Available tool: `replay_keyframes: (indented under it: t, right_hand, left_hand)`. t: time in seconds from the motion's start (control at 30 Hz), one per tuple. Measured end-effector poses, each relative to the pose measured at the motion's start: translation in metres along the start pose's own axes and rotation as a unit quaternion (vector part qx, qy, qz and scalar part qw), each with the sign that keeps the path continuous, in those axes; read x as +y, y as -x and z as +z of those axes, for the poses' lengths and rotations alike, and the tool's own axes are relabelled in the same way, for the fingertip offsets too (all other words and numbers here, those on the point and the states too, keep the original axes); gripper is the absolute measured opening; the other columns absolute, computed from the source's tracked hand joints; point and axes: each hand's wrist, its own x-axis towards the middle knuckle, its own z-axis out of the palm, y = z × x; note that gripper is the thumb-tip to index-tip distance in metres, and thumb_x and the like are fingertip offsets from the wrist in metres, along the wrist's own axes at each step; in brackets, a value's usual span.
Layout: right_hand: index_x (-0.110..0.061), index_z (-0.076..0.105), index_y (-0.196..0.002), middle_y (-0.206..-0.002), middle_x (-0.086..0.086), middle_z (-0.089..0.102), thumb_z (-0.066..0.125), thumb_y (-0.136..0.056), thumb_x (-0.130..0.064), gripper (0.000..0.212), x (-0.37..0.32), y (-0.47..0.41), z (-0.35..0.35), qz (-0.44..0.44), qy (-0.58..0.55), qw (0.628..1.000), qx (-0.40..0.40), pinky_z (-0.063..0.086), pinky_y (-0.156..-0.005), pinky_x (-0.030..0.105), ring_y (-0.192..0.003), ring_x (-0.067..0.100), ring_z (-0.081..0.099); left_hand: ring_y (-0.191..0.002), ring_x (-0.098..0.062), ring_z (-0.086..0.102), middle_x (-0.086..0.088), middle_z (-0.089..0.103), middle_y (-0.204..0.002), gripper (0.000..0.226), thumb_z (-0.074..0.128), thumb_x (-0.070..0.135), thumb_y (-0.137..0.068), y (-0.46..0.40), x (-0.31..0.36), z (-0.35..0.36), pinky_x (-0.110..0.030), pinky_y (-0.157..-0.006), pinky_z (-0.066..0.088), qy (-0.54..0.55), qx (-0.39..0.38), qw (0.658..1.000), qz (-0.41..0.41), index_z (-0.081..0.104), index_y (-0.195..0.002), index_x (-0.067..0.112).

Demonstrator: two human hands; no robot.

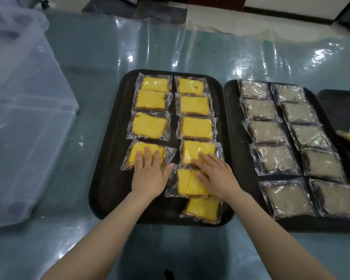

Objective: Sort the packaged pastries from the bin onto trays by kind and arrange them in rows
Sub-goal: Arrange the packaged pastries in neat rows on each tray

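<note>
Your left hand (148, 174) lies flat with spread fingers on a wrapped yellow cake slice (144, 154) in the left column of the black tray (107, 158). Your right hand (214, 174) rests with straight fingers over two yellow slices in the right column; it seems to press them, not pinch. Beside this tray, the second tray (234, 158) carries grey-brown cake slices (271, 132) in two rows. The clear plastic bin (24, 110) stands on the bench (89, 57) at your left.
</note>
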Motion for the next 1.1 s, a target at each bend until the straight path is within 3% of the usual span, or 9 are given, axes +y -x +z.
replay_keyframes:
  t: [0.13,0.2,0.27,0.37,0.53,0.67,0.8,0.97,1.1]
  right_hand:
    - [-0.039,0.021,-0.15,-0.16,-0.008,0.002,0.035,-0.099,-0.05,0.054,-0.006,0.002,0.002,0.012,0.014,1.0,0.003,0.003,-0.119,0.045,-0.148,0.02,-0.008]
    - [-0.028,0.037,-0.145,-0.157,0.0,0.022,0.049,-0.095,-0.046,0.054,-0.011,0.01,0.001,0.026,-0.002,0.997,0.073,0.017,-0.117,0.046,-0.146,0.029,0.011]
    - [-0.019,0.056,-0.125,-0.13,0.004,0.048,0.065,-0.086,-0.041,0.046,-0.011,0.022,-0.001,0.042,-0.012,0.986,0.161,0.037,-0.102,0.04,-0.125,0.029,0.04]
    - [-0.023,0.06,-0.121,-0.12,-0.001,0.051,0.068,-0.082,-0.046,0.046,-0.012,0.04,0.002,0.048,-0.008,0.992,0.121,0.038,-0.095,0.035,-0.115,0.021,0.044]
    - [-0.022,0.067,-0.118,-0.116,0.002,0.057,0.072,-0.079,-0.045,0.046,-0.031,0.063,0.013,-0.022,0.009,0.994,0.111,0.044,-0.091,0.043,-0.108,0.027,0.05]
    - [-0.022,0.063,-0.126,-0.124,0.001,0.054,0.063,-0.087,-0.045,0.046,-0.056,0.061,0.026,-0.07,0.02,0.996,0.06,0.037,-0.1,0.039,-0.117,0.026,0.042]
    - [-0.019,0.061,-0.128,-0.127,0.0,0.053,0.061,-0.089,-0.039,0.044,-0.08,0.052,0.035,-0.107,0.012,0.993,0.04,0.037,-0.1,0.035,-0.12,0.024,0.039]
    - [-0.019,0.063,-0.116,-0.115,-0.005,0.053,0.063,-0.081,-0.029,0.036,-0.094,0.052,0.042,-0.074,-0.026,0.994,0.071,0.036,-0.093,0.024,-0.114,0.017,0.04]
    - [-0.019,0.063,-0.109,-0.105,-0.009,0.047,0.065,-0.079,-0.023,0.031,-0.088,0.052,0.04,-0.06,-0.078,0.994,0.051,0.025,-0.084,0.014,-0.109,0.015,0.037]
  left_hand:
    - [-0.139,-0.033,-0.022,-0.015,-0.017,-0.155,0.07,0.018,0.055,-0.096,-0.012,0.016,-0.009,-0.043,-0.112,-0.008,0.127,-0.007,0.991,-0.03,-0.006,-0.15,0.017]
    - [-0.142,-0.021,-0.017,-0.007,-0.01,-0.158,0.065,0.029,0.044,-0.098,-0.007,0.01,-0.013,-0.036,-0.112,-0.002,0.19,0.04,0.981,0.004,-0.001,-0.15,0.019]
    - [-0.142,-0.01,-0.01,0.002,0.0,-0.158,0.059,0.037,0.036,-0.099,0.008,-0.001,-0.015,-0.03,-0.109,0.005,0.212,0.076,0.973,0.049,0.012,-0.15,0.022]
    - [-0.141,-0.005,0.013,0.006,0.025,-0.154,0.05,0.046,0.025,-0.097,0.038,-0.019,-0.009,-0.026,-0.11,0.017,0.247,0.077,0.963,0.077,0.032,-0.145,0.026]
    - [-0.119,-0.004,0.046,0.004,0.054,-0.133,0.041,0.057,0.019,-0.091,0.084,-0.033,0.008,-0.02,-0.1,0.035,0.281,0.075,0.955,0.065,0.052,-0.132,0.021]
    - [-0.12,-0.013,0.049,0.002,0.054,-0.131,0.042,0.063,0.02,-0.088,0.101,-0.037,0.017,-0.02,-0.1,0.034,0.258,0.084,0.959,0.08,0.055,-0.129,0.015]
    - [-0.116,-0.022,0.051,-0.003,0.057,-0.126,0.041,0.063,0.022,-0.087,0.108,-0.054,0.015,-0.033,-0.099,0.039,0.209,0.124,0.969,0.041,0.058,-0.127,0.015]
    - [-0.103,-0.02,0.05,0.0,0.052,-0.111,0.044,0.064,0.025,-0.087,0.12,-0.062,0.02,-0.023,-0.085,0.036,0.188,0.12,0.975,0.023,0.055,-0.13,0.023]
    - [-0.114,-0.023,0.046,-0.004,0.049,-0.124,0.045,0.065,0.023,-0.086,0.117,-0.056,0.018,-0.026,-0.093,0.035,0.19,0.143,0.971,0.025,0.056,-0.129,0.02]
